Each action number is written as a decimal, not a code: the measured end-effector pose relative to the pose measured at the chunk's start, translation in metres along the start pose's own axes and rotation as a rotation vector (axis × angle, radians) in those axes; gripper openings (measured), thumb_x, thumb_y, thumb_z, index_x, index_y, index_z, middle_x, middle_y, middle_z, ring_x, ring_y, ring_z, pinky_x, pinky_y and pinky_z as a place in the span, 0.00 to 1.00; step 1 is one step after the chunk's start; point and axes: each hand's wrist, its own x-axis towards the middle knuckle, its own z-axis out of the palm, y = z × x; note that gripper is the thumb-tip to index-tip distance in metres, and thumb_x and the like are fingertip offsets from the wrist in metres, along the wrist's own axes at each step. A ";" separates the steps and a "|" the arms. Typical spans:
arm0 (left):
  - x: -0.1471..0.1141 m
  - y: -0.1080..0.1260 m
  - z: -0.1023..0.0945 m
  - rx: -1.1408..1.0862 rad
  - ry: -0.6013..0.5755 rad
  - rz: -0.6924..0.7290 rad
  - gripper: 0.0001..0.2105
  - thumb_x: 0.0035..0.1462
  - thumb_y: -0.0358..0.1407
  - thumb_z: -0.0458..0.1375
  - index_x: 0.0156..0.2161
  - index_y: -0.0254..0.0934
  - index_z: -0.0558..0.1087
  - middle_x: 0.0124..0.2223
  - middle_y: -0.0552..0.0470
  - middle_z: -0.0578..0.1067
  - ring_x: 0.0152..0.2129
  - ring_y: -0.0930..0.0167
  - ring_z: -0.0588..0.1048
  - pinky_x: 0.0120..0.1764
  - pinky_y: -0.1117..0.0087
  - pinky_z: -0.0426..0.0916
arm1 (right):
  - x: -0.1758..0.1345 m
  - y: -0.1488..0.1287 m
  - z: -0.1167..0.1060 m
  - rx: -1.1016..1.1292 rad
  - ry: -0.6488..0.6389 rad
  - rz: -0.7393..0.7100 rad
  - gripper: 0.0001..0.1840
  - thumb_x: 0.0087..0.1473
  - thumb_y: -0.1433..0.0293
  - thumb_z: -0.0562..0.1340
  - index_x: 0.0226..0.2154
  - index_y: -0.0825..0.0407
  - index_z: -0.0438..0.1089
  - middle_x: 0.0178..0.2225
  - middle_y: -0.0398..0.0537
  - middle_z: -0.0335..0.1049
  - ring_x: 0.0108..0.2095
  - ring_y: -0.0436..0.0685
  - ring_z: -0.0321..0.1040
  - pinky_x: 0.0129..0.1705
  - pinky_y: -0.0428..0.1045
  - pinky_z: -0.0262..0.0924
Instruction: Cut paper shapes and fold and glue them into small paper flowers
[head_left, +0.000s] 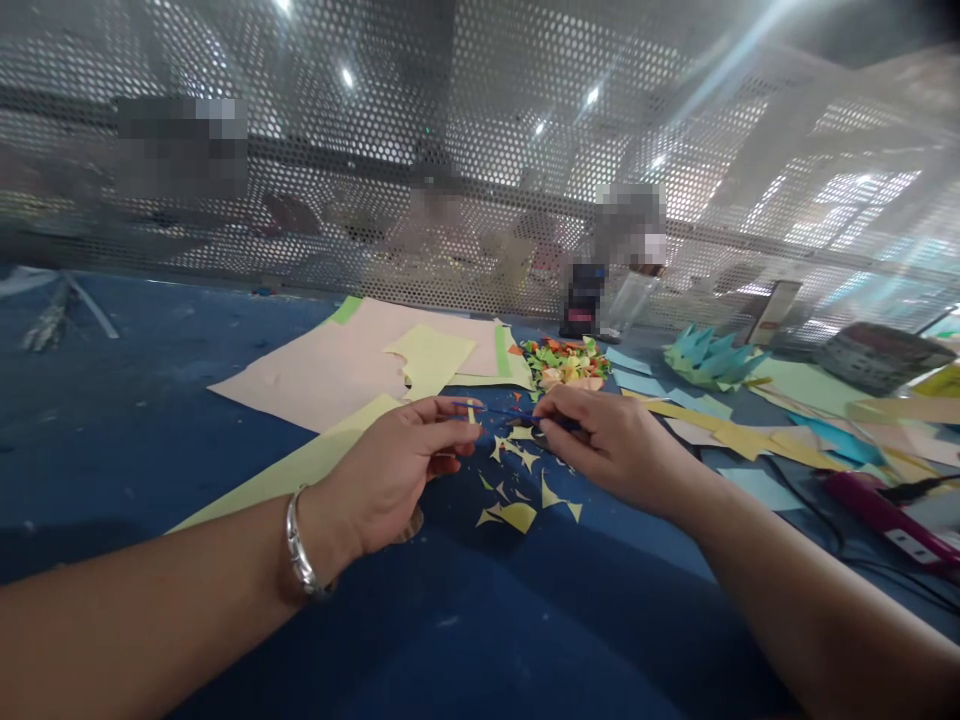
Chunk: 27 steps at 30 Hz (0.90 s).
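My left hand (420,445), with a silver bracelet at the wrist, pinches a small strip of yellow paper (471,411) between thumb and fingers. A slim blue tool (517,412) runs from my right hand (607,435) to the left fingertips, its tip at the yellow strip. The right fingers are closed around its dark blue end; its exact kind is not clear. Below and between the hands lie yellow paper scraps (517,517), cut into small pointed shapes, on the blue tabletop (465,640).
Pale pink and yellow paper sheets (322,360) lie ahead. Beyond my right hand is a pile of coloured paper bits (566,362). A blue-green paper flower (712,357), paper strips (757,440) and a magenta power strip (892,515) with cables are at right. A perforated metal screen (480,200) stands behind.
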 end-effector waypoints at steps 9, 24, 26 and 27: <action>-0.001 0.001 -0.001 0.122 -0.039 0.048 0.06 0.52 0.36 0.65 0.34 0.36 0.78 0.32 0.50 0.77 0.27 0.73 0.72 0.30 0.74 0.63 | -0.001 -0.001 -0.001 0.006 0.005 -0.062 0.07 0.60 0.73 0.56 0.37 0.52 0.70 0.27 0.42 0.68 0.25 0.49 0.61 0.30 0.45 0.53; 0.005 0.004 -0.008 0.216 -0.048 0.009 0.14 0.54 0.47 0.63 0.27 0.38 0.81 0.32 0.43 0.81 0.28 0.67 0.78 0.29 0.71 0.68 | -0.002 0.001 -0.001 -0.036 -0.006 -0.174 0.09 0.62 0.72 0.54 0.37 0.53 0.70 0.28 0.45 0.70 0.28 0.51 0.63 0.32 0.46 0.54; 0.006 0.004 -0.010 0.220 -0.073 -0.006 0.13 0.53 0.46 0.64 0.28 0.38 0.81 0.33 0.42 0.81 0.28 0.67 0.78 0.30 0.71 0.68 | -0.002 0.001 -0.001 -0.047 -0.007 -0.185 0.09 0.62 0.73 0.54 0.37 0.53 0.70 0.28 0.45 0.69 0.28 0.51 0.63 0.32 0.46 0.54; 0.006 0.005 -0.011 0.223 -0.079 -0.009 0.13 0.52 0.46 0.64 0.27 0.38 0.81 0.32 0.42 0.81 0.28 0.67 0.78 0.30 0.72 0.68 | -0.002 0.001 -0.001 -0.050 -0.006 -0.191 0.09 0.62 0.73 0.54 0.37 0.53 0.70 0.27 0.45 0.68 0.28 0.51 0.63 0.32 0.46 0.54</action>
